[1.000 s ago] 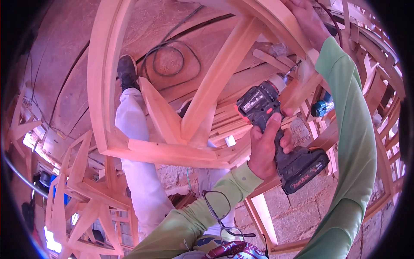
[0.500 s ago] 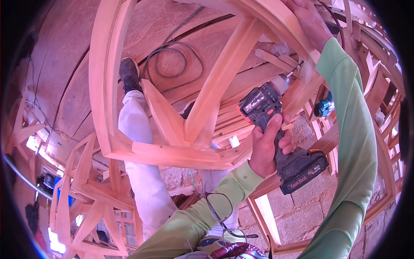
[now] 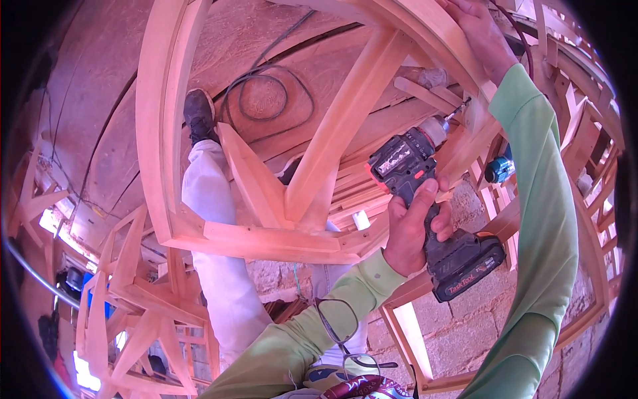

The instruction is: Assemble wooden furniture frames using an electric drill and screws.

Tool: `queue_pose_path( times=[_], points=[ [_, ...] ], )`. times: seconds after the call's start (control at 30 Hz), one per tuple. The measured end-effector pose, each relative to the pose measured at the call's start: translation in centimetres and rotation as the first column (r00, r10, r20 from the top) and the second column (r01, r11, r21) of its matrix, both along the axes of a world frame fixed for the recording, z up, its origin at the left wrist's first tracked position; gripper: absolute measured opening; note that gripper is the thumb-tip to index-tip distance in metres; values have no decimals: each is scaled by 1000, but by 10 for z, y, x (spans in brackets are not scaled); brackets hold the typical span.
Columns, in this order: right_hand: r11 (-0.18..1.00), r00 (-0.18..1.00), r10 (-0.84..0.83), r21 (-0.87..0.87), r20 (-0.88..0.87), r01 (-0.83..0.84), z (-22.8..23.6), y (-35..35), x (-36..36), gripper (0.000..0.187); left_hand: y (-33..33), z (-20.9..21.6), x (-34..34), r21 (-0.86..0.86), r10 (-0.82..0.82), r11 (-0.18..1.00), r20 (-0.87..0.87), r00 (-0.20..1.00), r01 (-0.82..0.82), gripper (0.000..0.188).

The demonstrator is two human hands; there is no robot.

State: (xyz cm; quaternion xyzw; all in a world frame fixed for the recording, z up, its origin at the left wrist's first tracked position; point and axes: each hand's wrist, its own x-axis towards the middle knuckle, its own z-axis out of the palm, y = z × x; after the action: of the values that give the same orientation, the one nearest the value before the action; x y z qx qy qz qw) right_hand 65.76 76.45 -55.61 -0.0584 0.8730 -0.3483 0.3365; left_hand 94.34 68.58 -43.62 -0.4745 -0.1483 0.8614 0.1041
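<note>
My left hand [image 3: 415,223] is wrapped round the grip of a black cordless drill [image 3: 404,159], its battery pack low and right. The drill's thin bit [image 3: 457,108] points up and right at the inner side of a large curved wooden frame [image 3: 266,245]; whether it touches the wood I cannot tell. At the upper right, my right hand [image 3: 480,33] grips the frame's curved rail, some fingertips hidden. Two slanting wooden braces [image 3: 345,126] meet in a V at the frame's near rail.
A coiled dark cable [image 3: 266,93] lies on the dusty floor beyond the frame. More wooden frames [image 3: 149,326] stand at the lower left and along the right. A teal power tool [image 3: 500,167] is beside my right sleeve. Eyeglasses [image 3: 339,326] hang below my left forearm.
The drill has shifted very slightly, its bit tip a little up and to the right. My right forearm has moved slightly; both hands keep their grips.
</note>
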Motion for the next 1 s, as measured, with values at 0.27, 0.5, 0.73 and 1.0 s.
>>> queue_pose_path(
  times=[0.27, 0.5, 0.73, 1.0],
  points=[
    [999, 999, -37, -15, 31, 38, -3, 7, -5, 24, -5, -6, -1, -34, -61, 998, -46, 997, 59, 23],
    [999, 998, -50, -14, 31, 50, 0, 2, -1, 24, -8, -4, -3, -80, -88, 993, -72, 994, 82, 29],
    [996, 996, -65, -56, 57, 69, -1, 4, 1, 24, -8, -3, -5, -65, -79, 995, -10, 997, 78, 22],
    [999, 998, -42, 0, 50, 42, 3, 2, 0, 23, -8, -5, -8, -61, -95, 994, -28, 995, 93, 25]
  ],
)
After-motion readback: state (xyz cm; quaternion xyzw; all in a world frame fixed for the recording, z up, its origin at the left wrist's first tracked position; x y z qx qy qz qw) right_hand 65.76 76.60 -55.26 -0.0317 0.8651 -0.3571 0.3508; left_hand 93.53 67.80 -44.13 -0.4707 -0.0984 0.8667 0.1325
